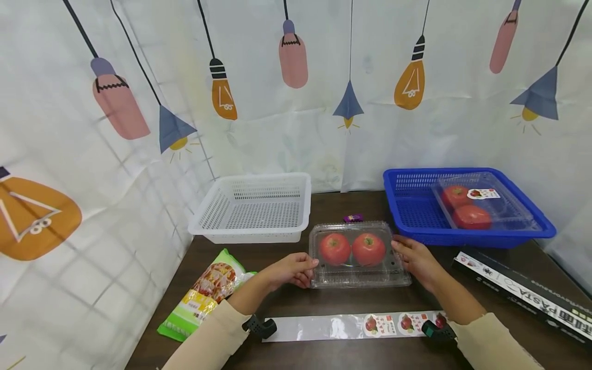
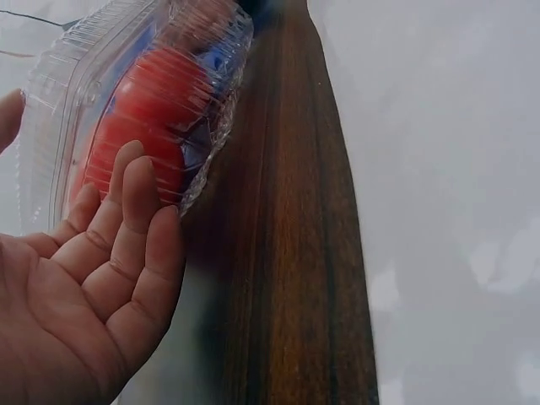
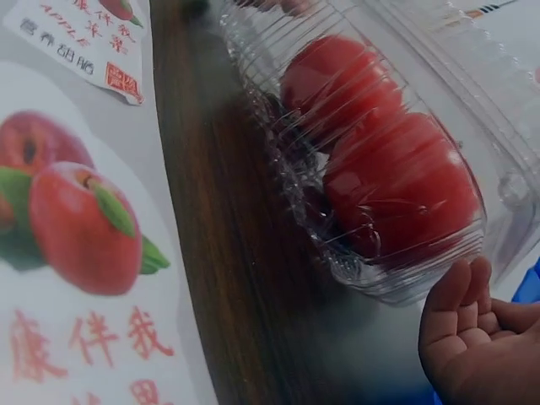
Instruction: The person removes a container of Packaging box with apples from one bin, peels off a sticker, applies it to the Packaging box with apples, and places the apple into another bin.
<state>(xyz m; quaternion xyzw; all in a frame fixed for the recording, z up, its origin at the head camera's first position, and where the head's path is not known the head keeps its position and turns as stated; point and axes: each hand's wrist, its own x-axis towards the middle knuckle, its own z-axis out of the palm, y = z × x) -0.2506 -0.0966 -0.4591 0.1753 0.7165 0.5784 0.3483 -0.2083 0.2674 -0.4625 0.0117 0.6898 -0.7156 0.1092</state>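
Left hand (image 1: 293, 270) and right hand (image 1: 418, 263) pinch opposite ends of a clear plastic box (image 1: 361, 280) with two red apples (image 1: 368, 250) inside, at mid-table, beyond a label strip (image 1: 324, 329). A lopsided fingertip hold could tip it, rolling the apples sideways.

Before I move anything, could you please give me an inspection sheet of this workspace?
Surface: dark wood-grain table.
Job's things: clear container holding two red apples; sticker strip in front, apple labels toward its right.
Clutter: green snack bag on the left; purple packet behind the container; white basket at back left; blue basket at back right, with another packed container; long black box on the right.
Grippers: left hand holds the container's left end; right hand its right end.
Cables: nothing seen; the lamp cords are printed.
Surroundings: pale curtain with lamp prints.
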